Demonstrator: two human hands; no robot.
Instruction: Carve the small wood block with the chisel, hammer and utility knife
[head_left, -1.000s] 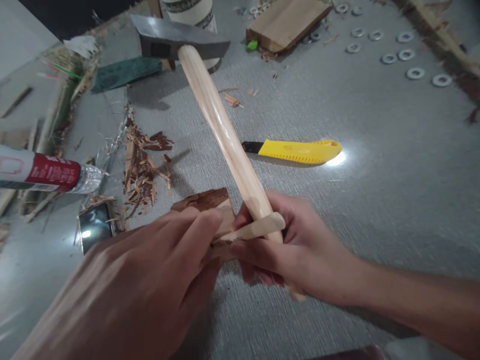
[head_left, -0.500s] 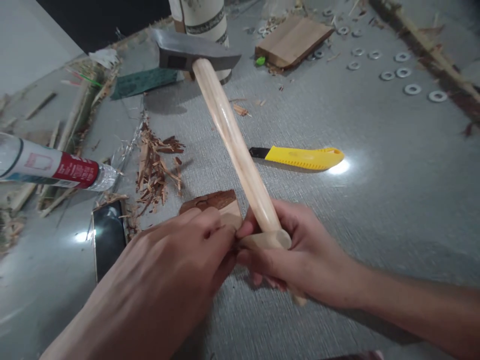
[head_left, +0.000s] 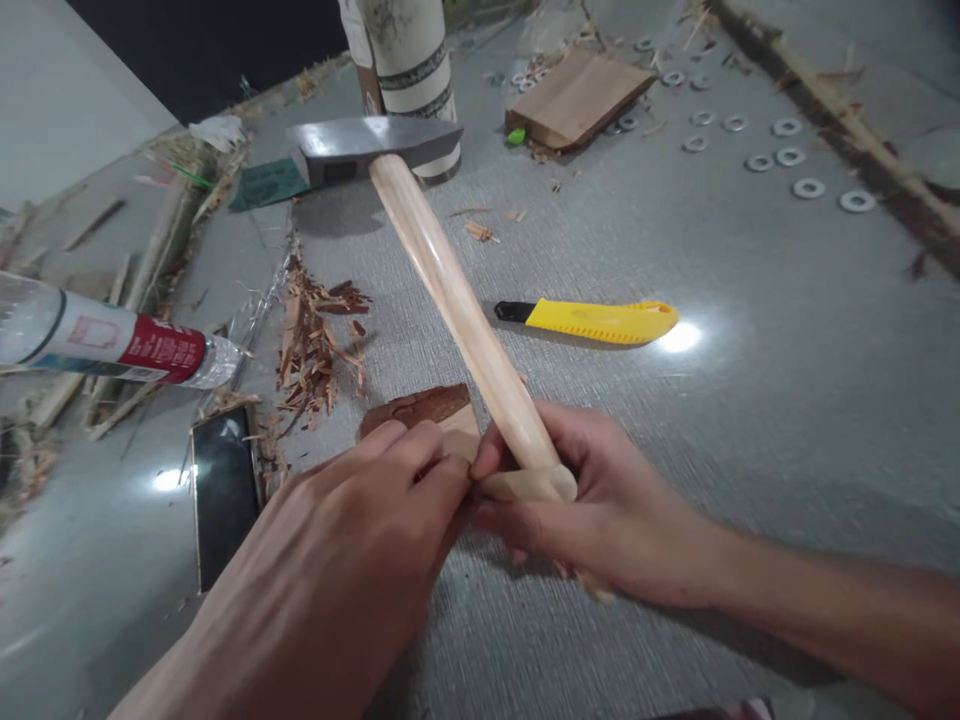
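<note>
A hammer (head_left: pixel 465 300) with a pale wooden handle and grey steel head slants up and left from my right hand (head_left: pixel 600 500). That hand's fingers are wrapped round the handle's lower end and a short pale wooden piece (head_left: pixel 536 484) lying across it. My left hand (head_left: pixel 360 540) is closed, its fingertips meeting those of my right hand at the left end of the short piece; what they pinch is hidden. Just beyond my left knuckles lies a bark-edged wood block (head_left: pixel 427 405), partly covered. A yellow utility knife (head_left: pixel 600 320) rests on the grey surface right of the handle.
A plastic bottle (head_left: pixel 142 343) and a dark phone (head_left: pixel 225 495) lie at left, near reddish wood shavings (head_left: pixel 311 340). At the back are a white cylinder (head_left: pixel 412 60), a wooden board (head_left: pixel 577 98) and several metal washers (head_left: pixel 808 188). A long stick (head_left: pixel 832 120) runs along the right.
The hammer head has tipped lower and slightly left, showing more of its top. My hands keep nearly the same place and hold. The view has shifted slightly.
</note>
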